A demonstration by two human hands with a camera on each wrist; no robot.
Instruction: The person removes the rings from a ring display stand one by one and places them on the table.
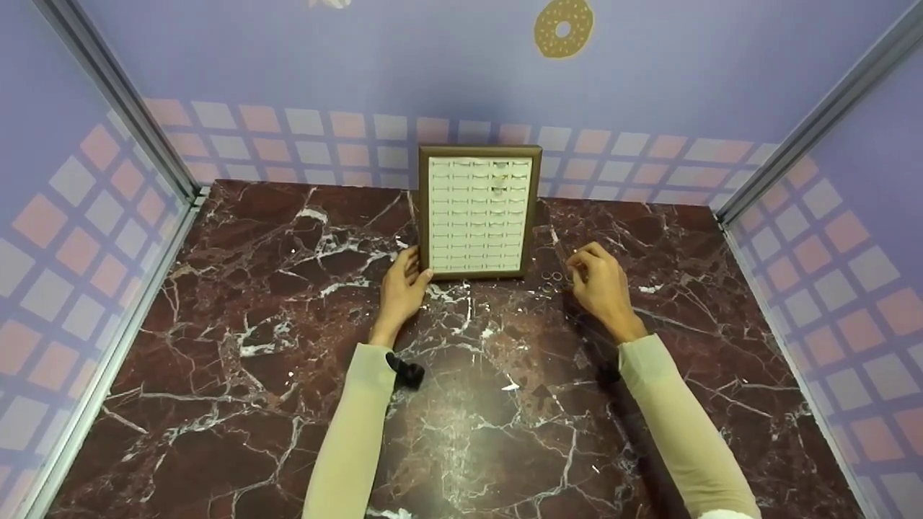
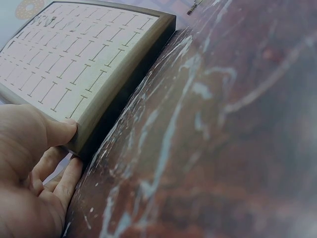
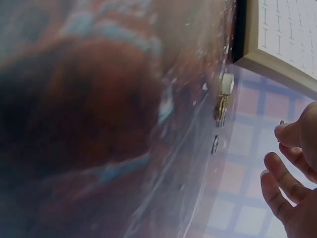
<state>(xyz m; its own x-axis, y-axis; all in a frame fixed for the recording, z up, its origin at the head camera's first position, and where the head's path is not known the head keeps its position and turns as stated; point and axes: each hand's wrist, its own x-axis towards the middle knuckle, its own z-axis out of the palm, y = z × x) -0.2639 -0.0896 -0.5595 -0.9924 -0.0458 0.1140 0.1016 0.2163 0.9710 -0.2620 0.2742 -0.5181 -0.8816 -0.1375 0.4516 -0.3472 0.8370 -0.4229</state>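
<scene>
A ring display board [image 1: 461, 223] with a brown frame and rows of slits in a pale pad leans upright near the back wall. Several rings [image 1: 500, 177] sit in its upper right slits. My left hand [image 1: 404, 287] grips the board's lower left corner, thumb on the front of the frame and fingers at its side and behind. Right of the board, my right hand [image 1: 602, 285] is raised just above the table. Its thumb and a finger pinch a small ring [image 3: 282, 122], mostly hidden. Loose rings [image 1: 551, 277] lie on the table beside that hand.
The dark red marbled table [image 1: 288, 404] has walls on its left, right and back. A black wrist device [image 1: 409, 373] is strapped at the left sleeve. In the right wrist view, a loose ring [image 3: 215, 144] lies apart from a small cluster.
</scene>
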